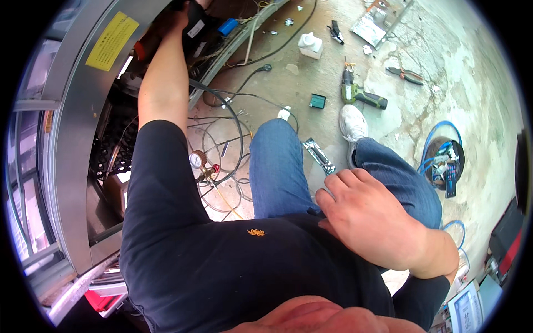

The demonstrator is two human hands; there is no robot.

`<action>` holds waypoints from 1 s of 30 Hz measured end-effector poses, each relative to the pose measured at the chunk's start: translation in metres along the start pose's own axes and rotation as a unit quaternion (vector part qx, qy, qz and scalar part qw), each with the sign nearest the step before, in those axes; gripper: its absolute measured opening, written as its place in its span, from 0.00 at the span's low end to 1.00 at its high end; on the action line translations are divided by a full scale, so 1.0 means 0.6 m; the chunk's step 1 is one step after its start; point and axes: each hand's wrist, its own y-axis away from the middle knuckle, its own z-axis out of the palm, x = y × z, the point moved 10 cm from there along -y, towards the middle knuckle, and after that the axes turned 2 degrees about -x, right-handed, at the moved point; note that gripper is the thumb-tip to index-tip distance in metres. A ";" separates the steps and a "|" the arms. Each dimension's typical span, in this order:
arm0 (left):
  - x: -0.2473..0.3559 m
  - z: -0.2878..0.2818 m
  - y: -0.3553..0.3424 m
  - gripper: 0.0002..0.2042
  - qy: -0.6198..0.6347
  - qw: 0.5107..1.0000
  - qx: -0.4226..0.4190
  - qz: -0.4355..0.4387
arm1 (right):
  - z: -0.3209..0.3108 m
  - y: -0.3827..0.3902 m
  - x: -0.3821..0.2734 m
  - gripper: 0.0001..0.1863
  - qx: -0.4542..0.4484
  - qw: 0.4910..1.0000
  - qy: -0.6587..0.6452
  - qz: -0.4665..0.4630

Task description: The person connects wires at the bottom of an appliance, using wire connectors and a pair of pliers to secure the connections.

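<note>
My left arm reaches into the open base of a metal cabinet (69, 139). My left hand (179, 19) is in shadow there, beside a black part with a white label (195, 29); its fingers are hidden. A blue cylindrical part (227, 26) lies close by among wires. My right hand (363, 213) is in front of my torso, above my thigh, with its fingers loosely curled in and nothing visible in them. Below that hand on the floor is a silvery packet (319, 156). A pressure gauge with a brass valve (199, 161) sits among hoses by my left knee.
On the concrete floor lie a green cordless drill (358, 95), pliers (406, 75), a white bottle (310, 46), a small teal box (317, 101) and a metal plate (371, 29). A round tool bucket (444, 161) stands at right. Black cables (241, 133) loop beside the cabinet.
</note>
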 end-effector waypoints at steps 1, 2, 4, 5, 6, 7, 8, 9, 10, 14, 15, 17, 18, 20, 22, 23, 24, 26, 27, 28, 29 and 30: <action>0.010 0.017 -0.024 0.56 0.001 0.999 0.025 0.041 | -0.003 0.000 -0.002 0.14 0.013 1.000 0.004 0.003; -0.038 0.038 -0.064 0.55 0.000 0.996 0.048 0.072 | -0.003 0.008 -0.005 0.13 0.020 1.000 0.009 -0.002; -0.080 0.088 -0.117 0.51 -0.002 0.995 -0.016 0.095 | 0.007 0.014 0.001 0.08 0.053 0.998 0.003 -0.037; -0.214 -0.001 -0.183 0.51 -0.003 0.996 0.053 0.071 | -0.001 0.046 -0.022 0.07 0.097 0.991 0.017 -0.088; -0.155 0.065 -0.176 0.52 -0.041 0.998 -0.003 0.042 | 0.006 0.032 -0.011 0.05 0.107 0.992 0.026 -0.054; -0.120 0.078 -0.163 0.53 -0.054 0.997 -0.013 0.063 | 0.002 0.029 -0.011 0.05 0.098 0.993 0.017 -0.059; -0.091 0.082 -0.139 0.54 -0.034 0.998 0.007 0.052 | 0.005 0.024 -0.007 0.05 0.093 0.995 0.012 -0.044; -0.073 0.080 -0.112 0.54 -0.032 0.999 0.022 0.038 | 0.007 0.021 -0.007 0.05 0.090 0.995 0.009 -0.041; -0.067 0.068 -0.093 0.54 -0.036 0.998 0.040 0.020 | 0.007 0.021 -0.007 0.05 0.075 0.997 0.006 -0.035; -0.102 0.054 -0.111 0.57 -0.055 0.998 -0.018 0.012 | 0.012 0.020 -0.014 0.06 0.064 0.997 0.016 -0.043; -0.107 0.046 -0.113 0.59 -0.063 0.998 -0.017 0.016 | 0.011 0.015 -0.017 0.07 0.071 0.996 0.022 -0.044; -0.102 0.061 -0.114 0.58 -0.046 0.998 -0.040 0.009 | 0.013 0.019 -0.016 0.07 0.048 0.998 0.017 -0.048; -0.106 0.065 -0.114 0.58 -0.041 0.998 -0.050 0.003 | 0.012 0.018 -0.017 0.07 0.036 0.998 0.014 -0.055; -0.096 0.075 -0.104 0.58 -0.049 0.997 -0.064 0.008 | 0.014 0.013 -0.016 0.07 0.022 0.998 0.026 -0.062; -0.118 0.072 -0.126 0.58 -0.040 0.997 -0.070 0.001 | 0.016 0.015 -0.018 0.06 0.026 0.997 0.029 -0.070; -0.127 0.065 -0.138 0.60 -0.017 0.998 -0.054 -0.001 | 0.018 0.017 -0.018 0.06 0.037 0.997 0.023 -0.068; -0.124 0.068 -0.144 0.64 -0.019 0.998 -0.057 -0.013 | 0.018 0.016 -0.017 0.06 0.045 0.997 0.015 -0.059; -0.089 0.098 -0.131 0.68 -0.024 0.996 -0.086 0.024 | 0.017 0.006 -0.015 0.06 0.051 0.997 0.022 -0.048; -0.053 0.124 -0.114 0.68 -0.054 0.991 -0.112 0.051 | 0.019 -0.004 -0.011 0.06 0.056 0.998 0.020 -0.030; -0.031 0.148 -0.102 0.68 -0.082 0.984 -0.136 0.076 | 0.018 -0.010 -0.007 0.06 0.061 0.998 0.021 -0.015; -0.133 0.091 -0.174 0.66 -0.086 0.976 -0.142 0.141 | 0.009 0.014 -0.027 0.06 0.084 0.994 0.027 -0.063; -0.121 0.109 -0.173 0.64 -0.095 0.970 -0.156 0.162 | 0.007 0.012 -0.024 0.06 0.086 0.994 0.019 -0.065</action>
